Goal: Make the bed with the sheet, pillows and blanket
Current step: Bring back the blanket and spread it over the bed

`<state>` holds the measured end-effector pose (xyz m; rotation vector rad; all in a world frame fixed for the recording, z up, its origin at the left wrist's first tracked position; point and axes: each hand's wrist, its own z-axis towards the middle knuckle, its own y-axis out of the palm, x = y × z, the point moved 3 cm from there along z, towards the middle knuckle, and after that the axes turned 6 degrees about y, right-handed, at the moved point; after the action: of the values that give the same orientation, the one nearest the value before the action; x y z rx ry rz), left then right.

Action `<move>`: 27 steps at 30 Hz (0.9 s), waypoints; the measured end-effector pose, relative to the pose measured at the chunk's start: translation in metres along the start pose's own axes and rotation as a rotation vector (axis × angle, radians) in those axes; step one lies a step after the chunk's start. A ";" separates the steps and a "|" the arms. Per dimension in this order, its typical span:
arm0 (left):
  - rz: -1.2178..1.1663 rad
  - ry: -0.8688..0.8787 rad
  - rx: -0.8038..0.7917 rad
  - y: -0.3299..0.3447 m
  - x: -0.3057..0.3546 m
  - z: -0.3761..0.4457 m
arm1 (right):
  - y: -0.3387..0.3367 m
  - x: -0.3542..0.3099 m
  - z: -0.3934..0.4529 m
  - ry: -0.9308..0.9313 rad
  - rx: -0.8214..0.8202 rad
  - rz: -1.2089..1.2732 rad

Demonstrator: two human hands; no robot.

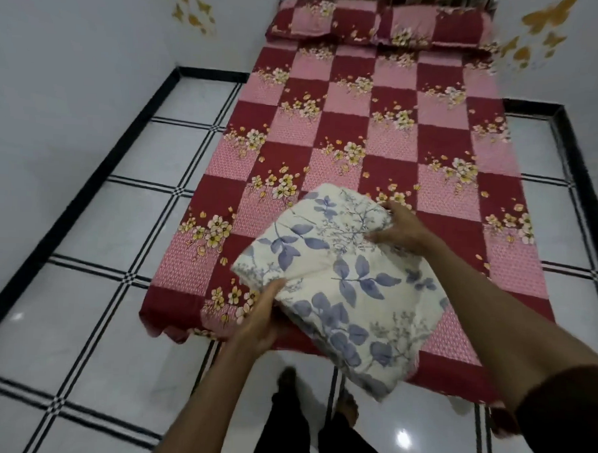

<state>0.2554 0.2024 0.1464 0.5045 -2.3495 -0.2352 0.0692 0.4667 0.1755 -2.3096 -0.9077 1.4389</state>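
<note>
While both hands held it, the folded blanket (343, 283), cream with blue leaf prints, sat at the lower centre of the frame over the foot end of the bed (170, 309). Whether it rested fully on the bed or was partly lifted could not be told, though its near corner hung past the bed's foot edge. The left hand (262, 317) gripped the blanket's lower left edge, fingers tucked under the fold and thumb on top. The right hand (398, 227) grasped the upper right edge of the bundle, fingers curled over the cloth.

A sheet (380, 127) in a checked pattern of dark red and pink squares with cream flowers lay spread flat across the mattress, running from the lower centre up to the top of the frame. Two pillows in matching covers lay side by side at the head end, the left pillow (320, 21) and the right pillow (440, 27) touching at the middle.

White floor tiles (91, 320) with black stripes surrounded the bed on both sides. Yellow butterfly decals (194, 9) marked the white wall at upper left, with more at upper right. At the bottom centre, the person's dark trouser legs (288, 428) and feet showed above the tiles.
</note>
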 end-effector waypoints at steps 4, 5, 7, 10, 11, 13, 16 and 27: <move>0.350 -0.385 -0.082 -0.018 -0.002 0.039 | 0.016 0.003 0.059 0.039 0.068 -0.073; 0.447 -0.443 -0.097 -0.021 -0.001 0.051 | 0.021 0.007 0.065 0.043 0.081 -0.078; 0.519 -0.433 -0.158 -0.012 0.013 0.083 | 0.033 0.026 0.072 0.066 0.075 -0.125; 0.413 -0.142 -0.136 0.020 0.056 0.130 | 0.048 0.072 0.068 0.266 0.100 -0.074; 0.373 -0.037 -0.053 0.026 0.069 0.152 | 0.051 0.092 0.069 0.361 0.131 -0.046; 0.357 0.139 0.107 0.027 0.086 0.183 | 0.055 0.120 0.062 0.521 0.191 0.027; 0.568 0.254 0.155 0.015 0.088 0.221 | 0.059 0.144 0.050 0.612 0.319 0.104; 0.746 0.110 0.001 -0.026 0.035 0.257 | 0.084 0.221 0.030 0.704 0.239 0.472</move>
<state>0.0640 0.1714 -0.0275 -0.3640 -2.2576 0.1399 0.1419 0.5399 -0.0395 -2.6343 0.0073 0.6823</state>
